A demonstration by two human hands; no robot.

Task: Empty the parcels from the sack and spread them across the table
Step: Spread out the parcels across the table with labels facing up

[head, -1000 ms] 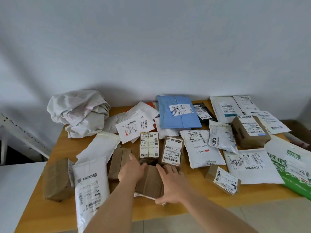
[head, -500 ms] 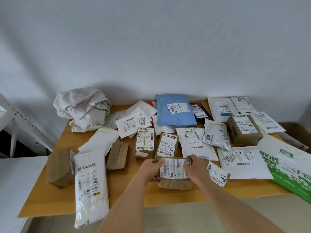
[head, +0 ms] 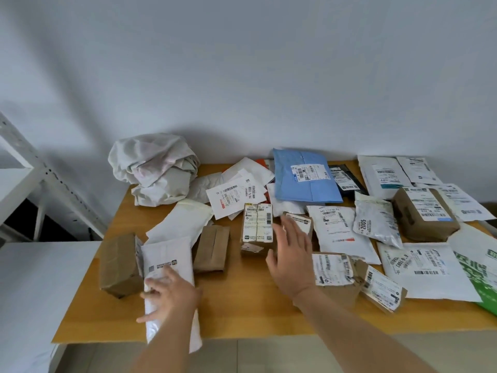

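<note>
Head view: you're spreading parcels; left hand (head: 168, 294) lies flat on the white mailer (head: 168, 267), right hand (head: 291, 254) hovers, fingers splayed. Slide that mailer clear next.

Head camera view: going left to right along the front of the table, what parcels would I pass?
Taped brown box → long white plastic mailer under the left hand → flat brown paper packet → labelled brown box → green and white bag.
</note>
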